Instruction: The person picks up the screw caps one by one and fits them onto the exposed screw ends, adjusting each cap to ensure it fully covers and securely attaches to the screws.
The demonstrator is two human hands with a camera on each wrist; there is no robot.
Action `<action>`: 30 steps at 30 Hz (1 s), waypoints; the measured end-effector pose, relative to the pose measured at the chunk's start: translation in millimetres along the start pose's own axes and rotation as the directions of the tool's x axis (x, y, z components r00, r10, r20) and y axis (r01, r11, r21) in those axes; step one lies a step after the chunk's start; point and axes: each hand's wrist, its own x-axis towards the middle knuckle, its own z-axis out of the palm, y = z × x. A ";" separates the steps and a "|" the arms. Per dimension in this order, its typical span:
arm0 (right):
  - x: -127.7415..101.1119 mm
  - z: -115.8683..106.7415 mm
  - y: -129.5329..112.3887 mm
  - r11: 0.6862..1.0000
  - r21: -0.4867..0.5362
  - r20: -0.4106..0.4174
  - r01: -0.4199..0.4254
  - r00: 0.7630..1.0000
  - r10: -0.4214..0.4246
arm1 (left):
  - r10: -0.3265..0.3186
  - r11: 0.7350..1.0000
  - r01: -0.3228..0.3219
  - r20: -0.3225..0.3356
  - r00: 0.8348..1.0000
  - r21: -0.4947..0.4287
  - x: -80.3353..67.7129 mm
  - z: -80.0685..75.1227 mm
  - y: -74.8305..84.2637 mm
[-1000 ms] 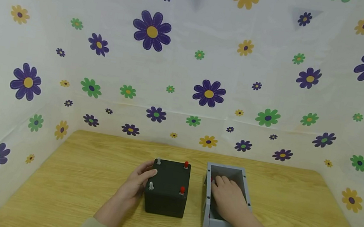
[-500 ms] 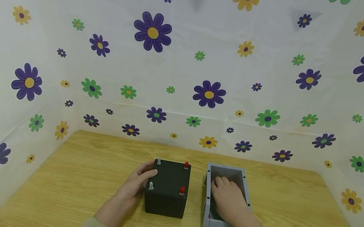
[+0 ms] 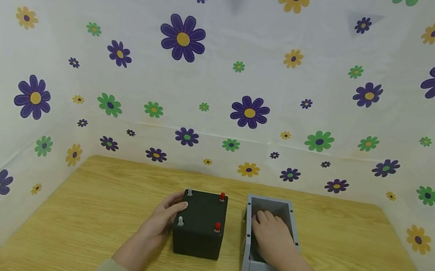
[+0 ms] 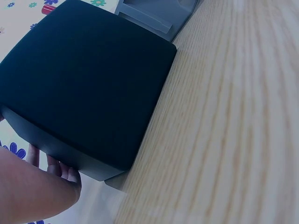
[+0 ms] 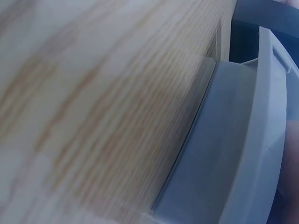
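Observation:
A black box [image 3: 202, 212] stands on the wooden table, with two bare metal toggle switches on the left of its top and two with red caps on the right. My left hand [image 3: 159, 219] grips its left side, thumb on the top edge and fingers along the side. In the left wrist view those fingers show beside the dark box [image 4: 88, 84]. To the right, my right hand [image 3: 273, 240] reaches down into a grey plastic bin [image 3: 265, 269]. Its fingertips are low inside, and I cannot tell what they hold. Small red bits show along the bin's left inner wall.
The wooden table [image 3: 352, 249] extends to both sides of the box and bin. A narrow strip of table separates the two. White cloth [image 3: 217, 79] with printed flowers hangs behind and at the sides.

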 end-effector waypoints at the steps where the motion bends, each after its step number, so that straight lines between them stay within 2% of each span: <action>1: -0.1 0.1 0.1 1.000 -0.002 -0.005 0.001 1.000 -0.001 | -0.001 1.000 0.001 -0.002 1.000 -0.003 0.1 0.1 0.0; 10: -0.7 0.2 1.6 1.000 0.007 -0.067 0.014 0.998 -0.013 | -0.006 1.000 0.006 -0.004 1.000 -0.002 -0.5 0.6 0.7; 30: -1.9 -13.7 0.4 0.999 0.036 -0.052 -0.004 0.999 0.006 | -0.008 1.000 0.008 -0.002 1.000 -0.010 -1.1 1.2 0.6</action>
